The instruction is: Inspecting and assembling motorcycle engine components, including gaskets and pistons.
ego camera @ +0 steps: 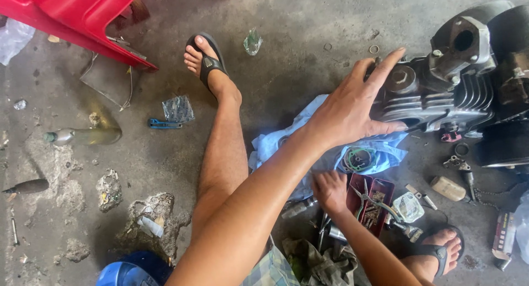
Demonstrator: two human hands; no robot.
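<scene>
My left hand (pixel 350 110) reaches out with fingers spread and lies flat against the side of a grey finned motorcycle engine (pixel 441 93) that sits on the concrete floor. It holds nothing. My right hand (pixel 329 189) is lower down with its fingers curled over a pile of metal tools, beside a red tray (pixel 352 189) that holds pliers (pixel 370 202). Whether it grips anything is hidden. A light blue cloth (pixel 273 144) lies under both hands, and a green ring gasket (pixel 359 158) rests on it.
My legs stretch out on the floor in black flip-flops (pixel 206 60). A red plastic chair (pixel 82 16) stands at the top left. A plastic bottle (pixel 82 135), a small blue tool (pixel 164 123) and a clear bag (pixel 178 108) lie to the left. Small parts are scattered under the engine.
</scene>
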